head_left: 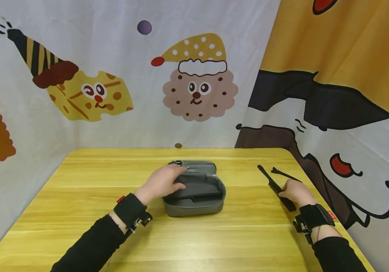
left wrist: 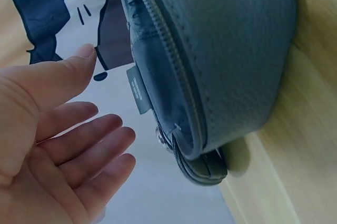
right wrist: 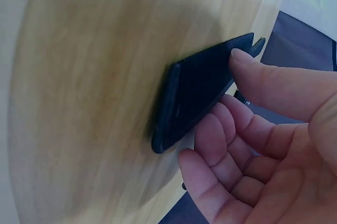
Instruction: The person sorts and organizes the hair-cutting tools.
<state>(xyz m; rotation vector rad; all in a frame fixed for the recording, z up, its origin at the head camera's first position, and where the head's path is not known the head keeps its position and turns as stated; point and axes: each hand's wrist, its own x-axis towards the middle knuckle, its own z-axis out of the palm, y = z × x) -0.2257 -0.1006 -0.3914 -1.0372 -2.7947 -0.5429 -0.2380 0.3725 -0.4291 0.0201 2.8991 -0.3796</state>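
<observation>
Our right hand point(head_left: 298, 190) is at the right side of the pale yellow wooden bench point(head_left: 194, 241), its thumb and fingers pinching the broad toothed part of a long black plastic comb point(head_left: 274, 186). We judge the step in hand to be taking hold of this comb; the next move calls for a firm pinch to raise it level, clear of the slender black notched-end piece point(head_left: 285, 174) just beside it on the far side.

The comb's long axis runs slantwise, its thin handle pointing far and a little left, its wide end near and right.

Our left hand point(head_left: 162, 181) grasps nothing: its fingers are loose, the thumb apart, over the left side of the grey leather-look zip case point(head_left: 194, 209). Whether it touches the case, we cannot tell.
</observation>
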